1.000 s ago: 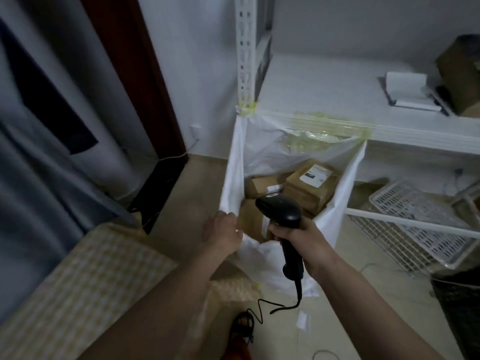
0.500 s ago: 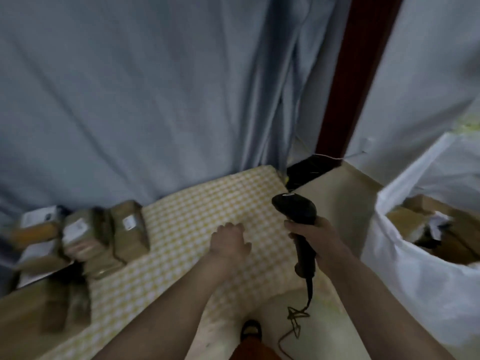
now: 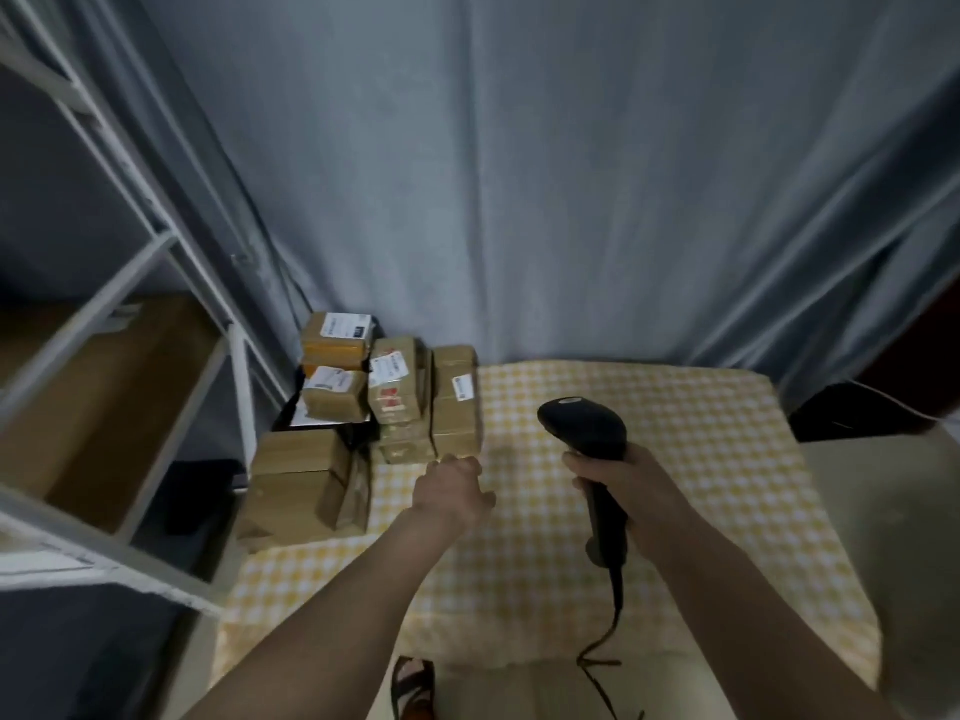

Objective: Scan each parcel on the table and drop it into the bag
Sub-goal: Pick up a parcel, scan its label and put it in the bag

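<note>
Several brown cardboard parcels sit stacked at the table's far left. A tall parcel point(image 3: 455, 407) stands at the right of the stack, with a labelled parcel point(image 3: 395, 387) beside it. A larger box point(image 3: 306, 485) lies nearer, at the left edge. My left hand point(image 3: 452, 491) reaches toward the tall parcel with its fingertips at that parcel's near bottom edge; it holds nothing. My right hand point(image 3: 623, 485) grips the handle of a black barcode scanner point(image 3: 584, 433), held upright over the cloth. The bag is out of view.
A yellow-and-white checked cloth point(image 3: 701, 459) covers the table. A grey curtain point(image 3: 519, 174) hangs behind it. A white metal shelf frame point(image 3: 156, 262) with a cardboard box point(image 3: 104, 397) stands at the left. The scanner's cable point(image 3: 602, 662) hangs off the near table edge.
The view has swung left from the white bag to the table and parcel stack. My left hand has let go of the bag's rim and reached to the parcels. The scanner stays in my right hand.
</note>
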Available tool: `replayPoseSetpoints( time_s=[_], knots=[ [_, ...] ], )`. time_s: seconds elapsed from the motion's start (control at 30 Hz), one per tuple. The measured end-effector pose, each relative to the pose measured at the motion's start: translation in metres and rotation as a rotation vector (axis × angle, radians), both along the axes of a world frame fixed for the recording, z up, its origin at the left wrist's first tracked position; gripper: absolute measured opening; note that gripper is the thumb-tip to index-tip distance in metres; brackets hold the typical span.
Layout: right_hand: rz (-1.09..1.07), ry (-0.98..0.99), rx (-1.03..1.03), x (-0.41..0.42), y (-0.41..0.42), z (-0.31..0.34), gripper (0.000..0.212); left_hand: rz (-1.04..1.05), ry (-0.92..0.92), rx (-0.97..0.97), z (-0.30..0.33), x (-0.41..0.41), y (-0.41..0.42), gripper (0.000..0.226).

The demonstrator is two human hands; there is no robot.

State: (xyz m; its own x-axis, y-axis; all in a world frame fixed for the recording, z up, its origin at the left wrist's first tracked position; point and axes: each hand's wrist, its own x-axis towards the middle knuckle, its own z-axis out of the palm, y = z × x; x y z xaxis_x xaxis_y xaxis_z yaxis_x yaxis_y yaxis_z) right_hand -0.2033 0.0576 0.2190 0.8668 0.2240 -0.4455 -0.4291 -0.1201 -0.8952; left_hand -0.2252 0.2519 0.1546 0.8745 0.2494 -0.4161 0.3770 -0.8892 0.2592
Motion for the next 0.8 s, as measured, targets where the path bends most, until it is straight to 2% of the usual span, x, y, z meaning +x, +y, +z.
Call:
replayPoseSetpoints(
  time_s=[0.27, 0.4, 0.53, 0.63, 0.8],
  knots=[
    [0.093, 0.063, -0.060, 0.050, 0.149, -0.012, 0.019, 0.084, 0.045, -0.025, -0.011, 0.034, 0.152, 0.047],
    [0.114, 0.111, -0.072, 0.072, 0.206, -0.025, 0.010, 0.093, 0.082, -0.033, -0.031, 0.049, 0.212, 0.039],
    [0.127, 0.164, -0.090, 0.084, 0.254, -0.042, 0.014, 0.109, 0.075, -0.078, -0.054, 0.058, 0.260, 0.035],
    [0.156, 0.203, -0.088, 0.094, 0.279, -0.055, 0.020, 0.174, 0.106, -0.112, -0.070, 0.073, 0.286, 0.049],
    [0.179, 0.222, -0.088, 0.118, 0.310, -0.076, 0.011, 0.402, 0.093, -0.194, -0.094, 0.106, 0.319, 0.074]
  ],
)
